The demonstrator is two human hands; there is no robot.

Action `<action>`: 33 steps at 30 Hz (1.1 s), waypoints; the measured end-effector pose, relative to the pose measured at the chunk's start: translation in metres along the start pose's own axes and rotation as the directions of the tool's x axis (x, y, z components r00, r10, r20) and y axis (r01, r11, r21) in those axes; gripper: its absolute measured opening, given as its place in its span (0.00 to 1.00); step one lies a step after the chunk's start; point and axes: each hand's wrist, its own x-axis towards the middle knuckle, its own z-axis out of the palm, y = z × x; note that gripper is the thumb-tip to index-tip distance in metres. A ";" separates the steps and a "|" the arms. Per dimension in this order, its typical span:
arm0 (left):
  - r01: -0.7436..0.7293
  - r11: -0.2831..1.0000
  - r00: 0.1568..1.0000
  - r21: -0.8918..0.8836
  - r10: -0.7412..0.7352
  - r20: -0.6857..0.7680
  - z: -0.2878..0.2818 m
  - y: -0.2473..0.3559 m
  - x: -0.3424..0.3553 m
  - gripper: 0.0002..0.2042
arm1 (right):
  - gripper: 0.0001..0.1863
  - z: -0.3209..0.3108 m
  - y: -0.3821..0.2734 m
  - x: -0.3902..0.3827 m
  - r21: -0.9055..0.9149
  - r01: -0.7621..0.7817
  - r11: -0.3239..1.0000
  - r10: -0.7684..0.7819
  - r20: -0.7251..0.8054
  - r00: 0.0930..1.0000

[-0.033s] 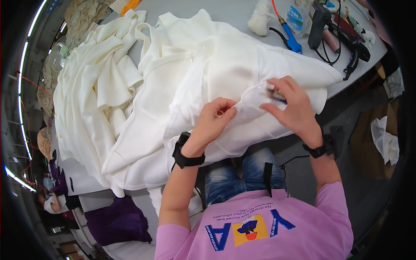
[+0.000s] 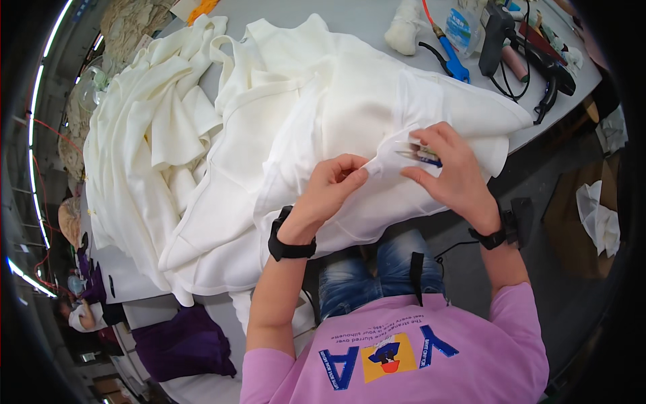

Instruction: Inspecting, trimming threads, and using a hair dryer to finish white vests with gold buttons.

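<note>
A white garment (image 2: pixel 350 101) with long seams lies spread over the table in front of me. My left hand (image 2: pixel 336 180) pinches a fold of its cloth between thumb and fingertips. Close by on the right, my right hand (image 2: pixel 449 168) curls round a pair of small thread snips (image 2: pixel 425 156), whose thin metal tips point left toward the pinched cloth. The snips look slightly smeared, and part of them is hidden in the palm. Whether their tips touch the fabric I cannot tell.
More white garments (image 2: pixel 151 101) are heaped at the left. At the far right lie a blue air gun (image 2: pixel 454 62), a black tool with a cable (image 2: pixel 552 77) and a plastic bottle (image 2: pixel 461 30). Purple cloth (image 2: pixel 185 343) hangs lower left; a cardboard box (image 2: pixel 575 222) stands right of the table.
My right hand has shifted slightly, and the snips in it now show more plainly, with their tips turned left. My left hand keeps its pinch on the cloth.
</note>
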 end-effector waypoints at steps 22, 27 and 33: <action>-0.001 0.985 1.000 -0.170 -0.003 -0.022 0.008 0.005 -0.019 0.09 | 0.15 0.011 -0.013 -0.011 0.087 0.008 0.996 -0.008 -0.002 1.000; -0.177 0.887 0.969 -0.426 0.082 -0.234 -0.013 0.000 -0.025 0.10 | 0.13 0.007 0.016 0.003 0.023 -0.089 0.996 0.091 -0.117 0.989; -0.527 0.713 0.796 -0.462 0.225 -0.561 -0.075 -0.004 -0.044 0.12 | 0.11 0.004 0.079 0.004 0.214 -0.243 0.946 0.223 0.112 0.968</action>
